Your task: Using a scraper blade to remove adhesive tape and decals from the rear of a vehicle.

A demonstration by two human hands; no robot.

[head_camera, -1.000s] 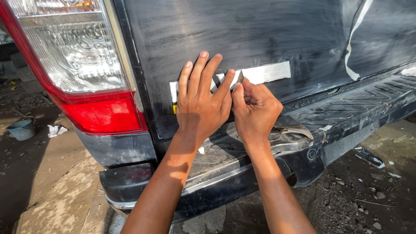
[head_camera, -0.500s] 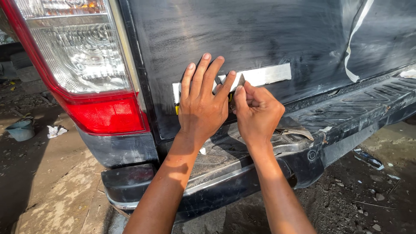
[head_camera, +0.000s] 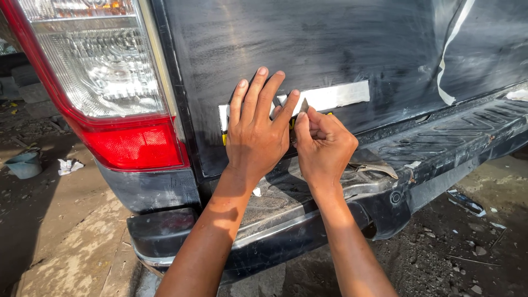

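Head view: mid-frame, the left hand (head_camera: 256, 135) presses spread on the dark tailgate (head_camera: 341, 44) while the right hand (head_camera: 324, 146) pinches a small blade (head_camera: 304, 105) at the half-peeled white tape strip (head_camera: 335, 97).

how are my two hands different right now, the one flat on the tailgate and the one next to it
The left hand lies flat with fingers spread on the black tailgate, covering part of the white tape strip. The right hand is curled, its fingertips pinching a small thin blade-like piece at the tape's edge. The left hand holds nothing; the right grips that piece. Both are bare and reach the tailgate above the rear bumper.
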